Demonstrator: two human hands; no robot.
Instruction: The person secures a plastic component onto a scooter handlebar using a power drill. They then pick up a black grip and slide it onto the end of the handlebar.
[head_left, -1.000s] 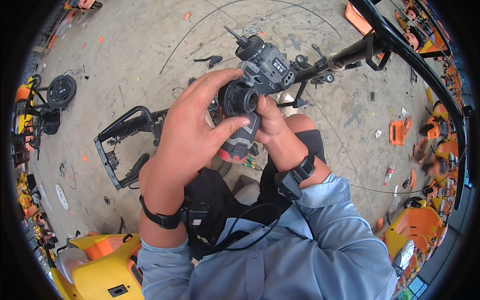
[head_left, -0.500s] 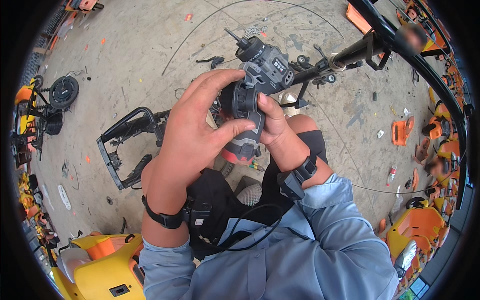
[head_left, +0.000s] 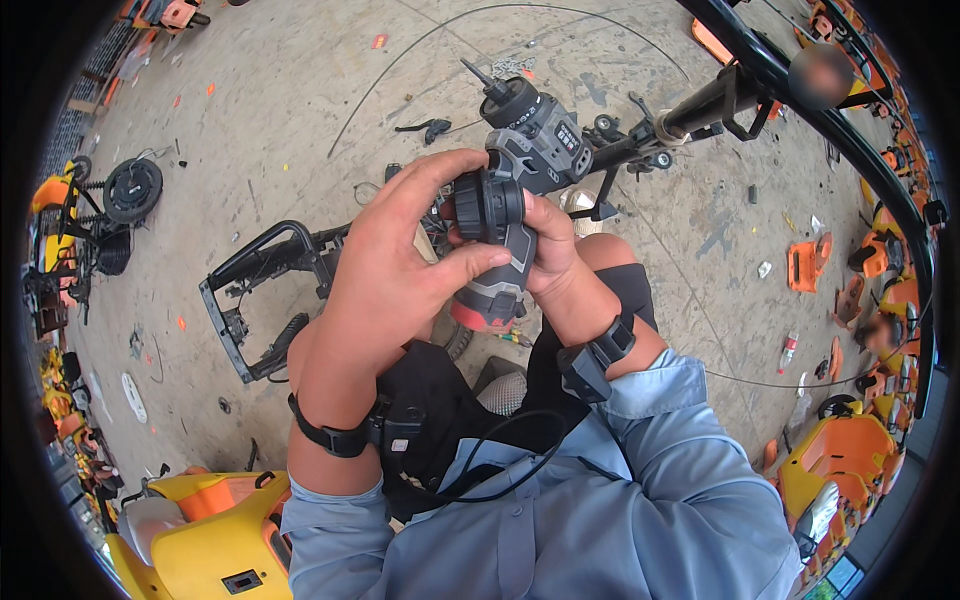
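The floor (head_left: 300,130) spreads beneath the drill (head_left: 540,140), dotted with scraps. A black frame (head_left: 705,100) extends to the drill's upper right, and a yellow shell (head_left: 205,530) is well below and left of it. A wheel (head_left: 133,191) is well to its left. The drill itself is held up between the hands, bit pointing up and left. From its left, the left hand (head_left: 400,235) clamps a round black part (head_left: 485,205) against its grip; from its right, the right hand (head_left: 555,245) clasps that grip, fingers mostly hidden.

Forearms (head_left: 338,375) angle inward; left grip (head_left: 398,235) arched, thumb (head_left: 478,264) extended, right grip (head_left: 553,252) curled nearby
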